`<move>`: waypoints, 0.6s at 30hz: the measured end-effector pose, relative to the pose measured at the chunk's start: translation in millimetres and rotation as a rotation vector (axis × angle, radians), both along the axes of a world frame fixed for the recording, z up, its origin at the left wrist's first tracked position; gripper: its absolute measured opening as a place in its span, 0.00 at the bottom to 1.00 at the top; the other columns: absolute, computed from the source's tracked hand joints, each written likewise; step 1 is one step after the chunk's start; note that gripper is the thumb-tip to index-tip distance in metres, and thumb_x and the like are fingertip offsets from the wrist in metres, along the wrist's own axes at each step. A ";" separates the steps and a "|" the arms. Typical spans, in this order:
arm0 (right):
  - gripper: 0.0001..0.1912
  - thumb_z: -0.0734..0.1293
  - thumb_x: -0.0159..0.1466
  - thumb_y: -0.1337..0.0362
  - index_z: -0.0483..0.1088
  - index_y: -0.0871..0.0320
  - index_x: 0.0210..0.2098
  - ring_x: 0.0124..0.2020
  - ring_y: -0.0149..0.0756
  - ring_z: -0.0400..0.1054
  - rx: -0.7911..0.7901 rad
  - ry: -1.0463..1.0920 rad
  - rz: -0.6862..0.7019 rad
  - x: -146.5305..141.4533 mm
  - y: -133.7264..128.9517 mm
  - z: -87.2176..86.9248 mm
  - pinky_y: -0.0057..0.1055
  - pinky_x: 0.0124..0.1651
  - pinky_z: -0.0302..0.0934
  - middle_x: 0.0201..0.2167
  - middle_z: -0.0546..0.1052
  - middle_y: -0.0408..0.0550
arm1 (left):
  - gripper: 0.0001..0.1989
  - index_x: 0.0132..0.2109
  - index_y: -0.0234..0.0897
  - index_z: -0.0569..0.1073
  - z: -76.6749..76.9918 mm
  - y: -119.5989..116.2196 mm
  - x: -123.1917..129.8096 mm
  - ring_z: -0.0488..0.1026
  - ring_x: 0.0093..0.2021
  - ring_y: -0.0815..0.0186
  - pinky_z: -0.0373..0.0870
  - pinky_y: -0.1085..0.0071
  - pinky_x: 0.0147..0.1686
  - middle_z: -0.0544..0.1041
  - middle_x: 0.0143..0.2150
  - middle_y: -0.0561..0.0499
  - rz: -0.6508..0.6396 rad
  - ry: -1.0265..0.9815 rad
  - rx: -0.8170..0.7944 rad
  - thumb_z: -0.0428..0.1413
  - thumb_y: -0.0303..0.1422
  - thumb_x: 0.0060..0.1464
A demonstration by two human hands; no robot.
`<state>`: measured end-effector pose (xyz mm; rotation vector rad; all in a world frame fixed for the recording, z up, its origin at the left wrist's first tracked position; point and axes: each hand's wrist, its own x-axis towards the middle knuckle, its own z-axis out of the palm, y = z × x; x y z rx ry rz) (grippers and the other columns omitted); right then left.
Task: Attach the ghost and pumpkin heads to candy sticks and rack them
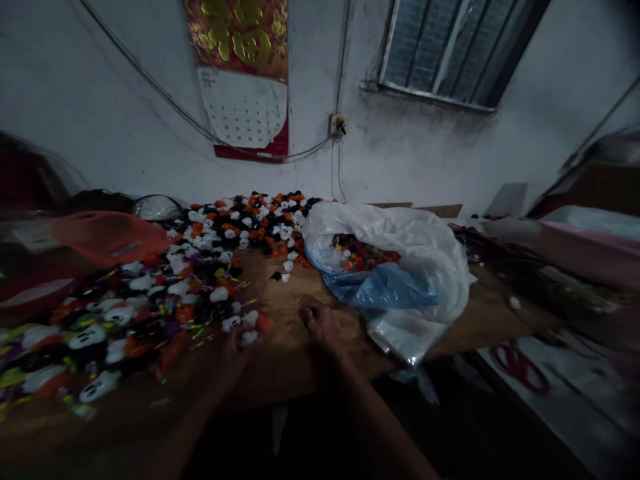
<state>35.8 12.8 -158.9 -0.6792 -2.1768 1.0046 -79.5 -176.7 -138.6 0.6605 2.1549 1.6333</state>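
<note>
A wooden table (300,293) carries a big heap of small white, black and orange plastic pieces (235,230), spreading left into larger ghost-faced and coloured pieces (95,333). My right hand (317,321) rests on the bare wood at the table's middle, its fingers curled in; I cannot make out anything in it. My left hand (234,353) is blurred at the heap's near edge, beside a few white and orange pieces (247,323). Whether it holds one is unclear.
A white plastic bag (415,253) over a blue one (385,287) lies right of my hand, with coloured pieces inside. An orange basin (107,233) stands at the left. A calendar (243,100), wall socket (337,125) and window (450,47) are behind. Red scissors (520,367) lie low right.
</note>
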 end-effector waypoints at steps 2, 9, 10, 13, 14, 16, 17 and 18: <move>0.14 0.62 0.65 0.59 0.67 0.63 0.29 0.30 0.30 0.65 -0.016 0.023 0.013 -1.2 -2.5 3.4 0.29 0.35 0.61 0.27 0.70 0.42 | 0.24 0.37 0.36 0.70 -0.7 -2.3 3.9 0.73 0.33 0.60 0.68 0.71 0.30 0.76 0.33 0.49 0.016 0.009 0.037 0.60 0.46 0.33; 0.10 0.60 0.62 0.66 0.67 0.61 0.26 0.28 0.30 0.64 -0.052 0.082 0.013 -1.2 -6.9 5.9 0.27 0.33 0.59 0.25 0.70 0.43 | 0.24 0.46 0.39 0.71 -13.7 -7.1 7.8 0.73 0.37 0.59 0.69 0.68 0.33 0.76 0.37 0.50 0.112 0.091 0.050 0.55 0.48 0.45; 0.10 0.59 0.61 0.66 0.67 0.61 0.26 0.28 0.30 0.64 -0.057 0.081 0.005 -1.0 -6.8 4.9 0.27 0.33 0.58 0.25 0.70 0.43 | 0.23 0.45 0.39 0.71 -16.7 -5.8 8.2 0.72 0.40 0.59 0.69 0.68 0.37 0.75 0.41 0.49 0.116 0.109 0.100 0.55 0.48 0.45; 0.12 0.57 0.61 0.65 0.68 0.62 0.27 0.28 0.30 0.64 -0.060 0.066 -0.017 -1.4 -5.2 2.4 0.26 0.32 0.58 0.25 0.70 0.44 | 0.24 0.44 0.38 0.67 -25.4 -1.6 8.7 0.72 0.41 0.60 0.69 0.68 0.40 0.74 0.43 0.47 0.157 0.091 0.197 0.59 0.46 0.41; 0.12 0.57 0.61 0.65 0.69 0.62 0.28 0.28 0.30 0.64 -0.054 0.058 -0.019 -1.6 -4.8 2.2 0.26 0.31 0.58 0.26 0.71 0.45 | 0.24 0.42 0.38 0.66 -28.0 -0.8 8.3 0.72 0.38 0.60 0.70 0.68 0.38 0.74 0.40 0.48 0.171 0.076 0.196 0.60 0.46 0.40; 0.13 0.56 0.61 0.64 0.69 0.63 0.29 0.29 0.31 0.65 -0.025 0.037 -0.015 -1.8 -5.4 3.1 0.25 0.31 0.58 0.26 0.71 0.46 | 0.24 0.41 0.38 0.66 -31.6 -0.9 6.7 0.72 0.35 0.60 0.70 0.67 0.35 0.73 0.36 0.49 0.154 0.059 0.155 0.60 0.47 0.39; 0.14 0.55 0.61 0.64 0.70 0.63 0.28 0.29 0.31 0.65 -0.004 0.023 -0.010 -1.4 -6.6 4.2 0.25 0.31 0.57 0.26 0.71 0.46 | 0.24 0.41 0.38 0.67 -32.2 -2.0 5.6 0.72 0.36 0.59 0.70 0.67 0.35 0.74 0.36 0.49 0.135 0.057 0.133 0.59 0.47 0.39; 0.15 0.55 0.61 0.64 0.70 0.63 0.28 0.29 0.31 0.65 0.020 0.006 -0.007 -0.7 -8.5 5.4 0.24 0.30 0.57 0.26 0.71 0.46 | 0.24 0.42 0.38 0.68 -31.7 -3.7 4.7 0.72 0.37 0.58 0.70 0.66 0.36 0.74 0.36 0.49 0.123 0.058 0.119 0.59 0.48 0.40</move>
